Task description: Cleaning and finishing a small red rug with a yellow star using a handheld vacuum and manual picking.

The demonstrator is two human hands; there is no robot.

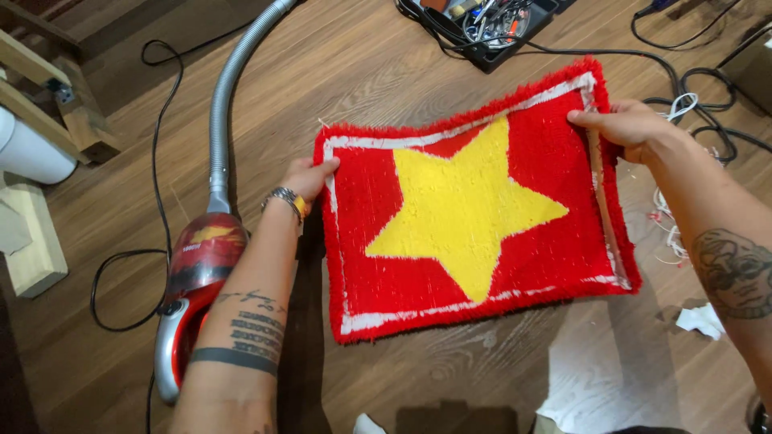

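A red tufted rug (531,169) with a big yellow star (462,205) and a white border lies spread just above the wooden floor, held at both short ends. My left hand (310,178) grips its left edge, a bracelet on the wrist. At the upper right corner my right hand (627,128) pinches the right edge. The rug's fluffy red fringe shows around the outside.
A red canister vacuum (193,281) with a grey hose (229,88) lies left of my left arm. Black cables (700,88) and a black tray of tools (494,24) sit at the top right. Wooden blocks (36,241) stand at far left. White scraps (700,320) litter the floor right.
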